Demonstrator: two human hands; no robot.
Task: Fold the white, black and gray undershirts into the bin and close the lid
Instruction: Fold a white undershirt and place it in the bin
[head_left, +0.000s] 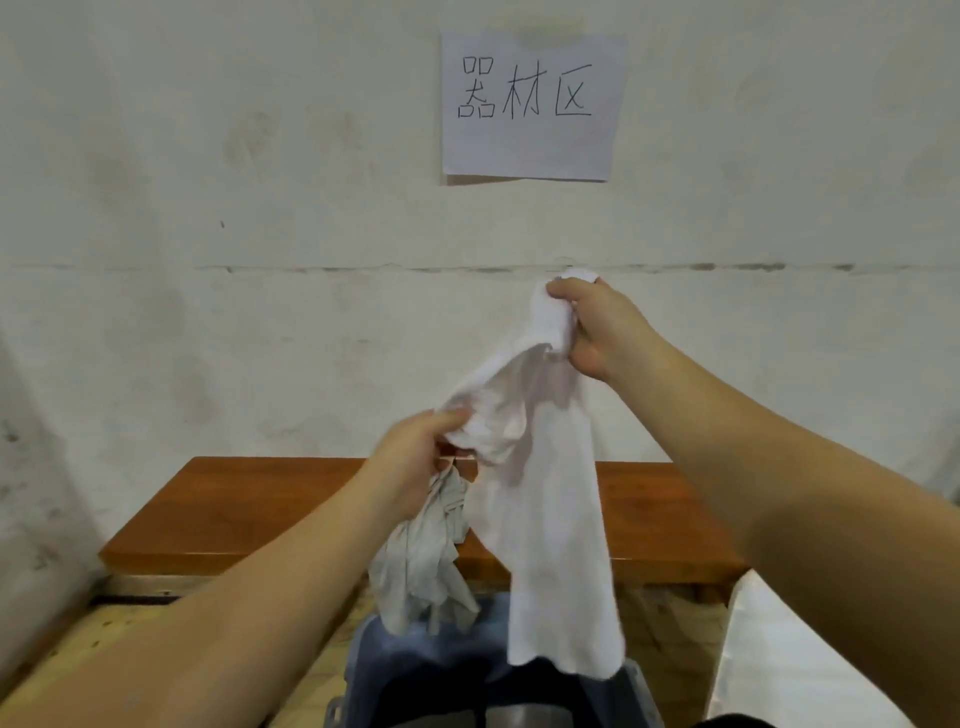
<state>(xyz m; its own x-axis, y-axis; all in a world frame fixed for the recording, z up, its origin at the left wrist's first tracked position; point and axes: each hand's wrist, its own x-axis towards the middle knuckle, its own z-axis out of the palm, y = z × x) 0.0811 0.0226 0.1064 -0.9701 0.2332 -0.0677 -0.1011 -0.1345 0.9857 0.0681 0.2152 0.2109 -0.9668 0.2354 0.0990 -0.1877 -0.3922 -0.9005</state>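
A white undershirt (550, 519) hangs in the air in front of me, above the blue bin (374, 665). My right hand (597, 327) grips its bunched top end high up, near the wall. My left hand (415, 462) is lower and holds another part of the white cloth together with a crumpled gray undershirt (426, 566), which dangles from that hand over the bin's left rim. Dark contents show inside the bin at the bottom edge; I cannot tell what they are.
A brown wooden table (249, 514) stands against the whitewashed wall behind the bin. A paper sign (530, 104) with handwritten characters is taped to the wall. A white object (779, 670) sits at the lower right. Wooden floor (104, 639) lies at the left.
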